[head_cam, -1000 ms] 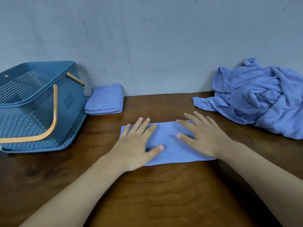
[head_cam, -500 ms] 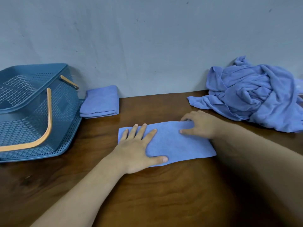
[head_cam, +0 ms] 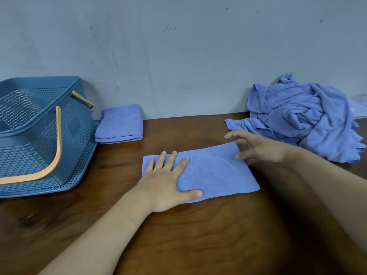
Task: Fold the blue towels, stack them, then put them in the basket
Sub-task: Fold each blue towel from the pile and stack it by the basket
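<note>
In the head view, a half-folded blue towel (head_cam: 218,171) is seen lying flat as a long rectangle on the brown wooden counter (head_cam: 198,235), near the middle of the frame. Its left part is pressed down by the left hand (head_cam: 168,181), which is laid palm-down on the cloth; the fingers (head_cam: 173,158) are kept straight and slightly spread, and the thumb is stretched along the near edge, so nothing is gripped. The right hand (head_cam: 260,149) is held at the far right corner of the same towel, with its fingers (head_cam: 234,134) splayed and loosely curved; nothing is clasped by it, and whether its fingertips touch the cloth cannot be told.

A folded towel (head_cam: 120,124) is set at the back of the counter against the grey wall (head_cam: 178,56), just beside the basket (head_cam: 75,135). The basket, made of blue perforated plastic with an orange handle (head_cam: 57,139), is placed at the left and is seen tilted, its open top turned up and toward the viewer; no towel is visible inside it. At the far right, a crumpled pile of unfolded blue towels (head_cam: 301,116) is heaped against the wall, with one loose edge spread on the counter close to the right hand.
</note>
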